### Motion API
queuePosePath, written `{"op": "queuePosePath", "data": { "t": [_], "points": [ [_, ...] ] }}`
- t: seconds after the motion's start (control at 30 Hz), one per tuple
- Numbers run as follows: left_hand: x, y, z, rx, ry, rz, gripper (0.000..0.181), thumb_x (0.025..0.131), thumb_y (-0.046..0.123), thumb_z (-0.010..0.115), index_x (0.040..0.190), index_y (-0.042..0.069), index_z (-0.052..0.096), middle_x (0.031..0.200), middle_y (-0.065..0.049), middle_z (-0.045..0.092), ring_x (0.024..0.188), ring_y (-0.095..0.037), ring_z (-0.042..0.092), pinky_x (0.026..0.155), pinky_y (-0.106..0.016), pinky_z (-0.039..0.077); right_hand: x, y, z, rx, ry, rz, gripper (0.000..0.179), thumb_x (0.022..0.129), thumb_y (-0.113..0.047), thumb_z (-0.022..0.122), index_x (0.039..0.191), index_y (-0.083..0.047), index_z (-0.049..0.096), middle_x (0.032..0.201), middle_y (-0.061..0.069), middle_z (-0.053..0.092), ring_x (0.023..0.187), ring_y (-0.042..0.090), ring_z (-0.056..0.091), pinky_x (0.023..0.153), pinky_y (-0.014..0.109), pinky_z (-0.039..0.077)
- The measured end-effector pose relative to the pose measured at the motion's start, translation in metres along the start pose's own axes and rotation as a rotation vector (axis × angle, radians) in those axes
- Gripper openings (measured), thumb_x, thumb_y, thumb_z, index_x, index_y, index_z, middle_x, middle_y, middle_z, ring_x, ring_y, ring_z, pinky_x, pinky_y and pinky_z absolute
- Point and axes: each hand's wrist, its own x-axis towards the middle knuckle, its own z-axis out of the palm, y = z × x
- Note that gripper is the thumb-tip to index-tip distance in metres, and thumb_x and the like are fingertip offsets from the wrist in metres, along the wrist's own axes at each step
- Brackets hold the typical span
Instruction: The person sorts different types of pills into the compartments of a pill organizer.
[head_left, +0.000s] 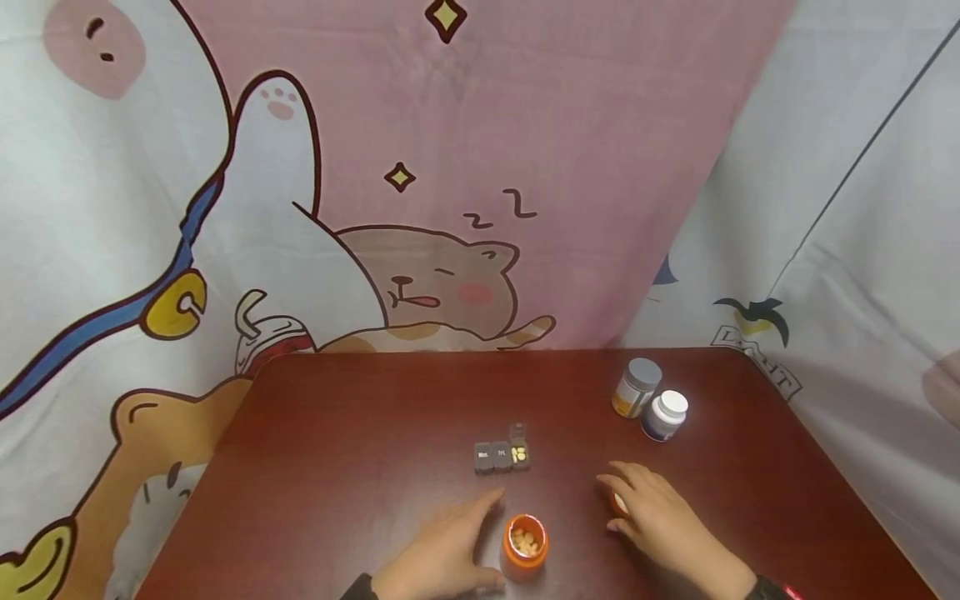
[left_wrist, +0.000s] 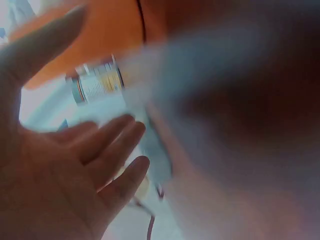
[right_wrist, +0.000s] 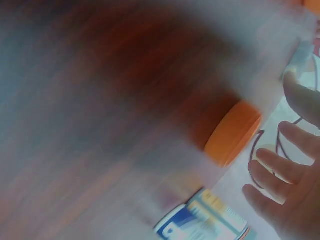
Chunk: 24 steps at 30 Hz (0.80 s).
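An orange pill bottle [head_left: 522, 570] without its cap stands upright near the front of the table, with pale yellow tablets inside. Just left of it is my left hand [head_left: 442, 546], thumb and fingers spread around that side; the left wrist view shows the bottle [left_wrist: 107, 37] large and blurred. My right hand [head_left: 663, 521] hovers at an orange cap [right_wrist: 234, 134] lying on the table, its fingers loosely bent and apart from the cap in the right wrist view. Behind the bottle lies a small grey pill organizer [head_left: 501, 455], its right lid raised over several yellow tablets.
Two supplement bottles stand at the back right: one with a grey lid [head_left: 637, 387], one with a white lid [head_left: 665, 415]. A printed cloth [head_left: 585, 167] hangs behind the dark red table [head_left: 337, 433]. A small red object [head_left: 791, 592] shows at the front right.
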Motion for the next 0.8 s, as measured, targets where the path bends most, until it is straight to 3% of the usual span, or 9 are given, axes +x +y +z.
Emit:
{"op": "queuePosePath", "data": {
  "t": [0.17,0.37,0.47,0.6,0.8],
  "points": [
    [-0.001,0.008,0.017,-0.270,0.071,-0.034,0.089,0.067,0.044,0.081,0.138,0.010,0.038,0.129,-0.003,0.057,0.118,-0.022,0.053,0.095,-0.040,0.042,-0.006,0.013,0.000,-0.078,-0.025,0.012,0.058,0.067,-0.032,0.081,0.119,-0.014,0.063,0.116,0.013,0.058,0.101,0.030,0.058,0.077,0.047,0.049],
    [0.002,0.011,0.031,-0.388,0.069,-0.085,0.082,0.064,0.041,0.084,0.135,0.024,0.046,0.126,0.010,0.055,0.114,-0.014,0.053,0.093,-0.038,0.043,-0.008,0.017,0.004,-0.115,0.045,-0.034,0.052,0.067,-0.030,0.080,0.115,-0.016,0.065,0.100,-0.001,0.058,0.081,0.019,0.057,0.064,0.036,0.047],
    [0.002,0.010,0.036,-0.451,0.079,-0.043,0.075,0.065,0.039,0.084,0.131,0.025,0.051,0.121,0.014,0.056,0.111,-0.010,0.053,0.093,-0.036,0.043,-0.006,0.016,0.005,-0.108,0.048,-0.006,0.047,0.072,-0.029,0.078,0.116,-0.019,0.065,0.091,-0.007,0.051,0.068,0.011,0.049,0.057,0.030,0.043],
    [0.005,0.011,0.037,-0.501,0.090,0.010,0.065,0.066,0.033,0.085,0.124,0.025,0.056,0.113,0.018,0.058,0.105,-0.005,0.054,0.092,-0.031,0.043,-0.001,0.013,0.006,-0.022,0.047,0.068,0.039,0.080,-0.028,0.072,0.118,-0.022,0.064,0.093,-0.008,0.046,0.069,0.004,0.044,0.056,0.026,0.041],
    [0.007,0.014,0.032,-0.484,0.081,-0.052,0.062,0.063,0.034,0.086,0.118,0.031,0.059,0.107,0.020,0.059,0.100,-0.002,0.055,0.088,-0.030,0.044,0.018,-0.007,0.002,0.229,0.145,0.182,0.036,0.081,-0.028,0.074,0.114,-0.024,0.059,0.108,-0.014,0.047,0.083,0.002,0.051,0.066,0.027,0.047]
  ]
}}
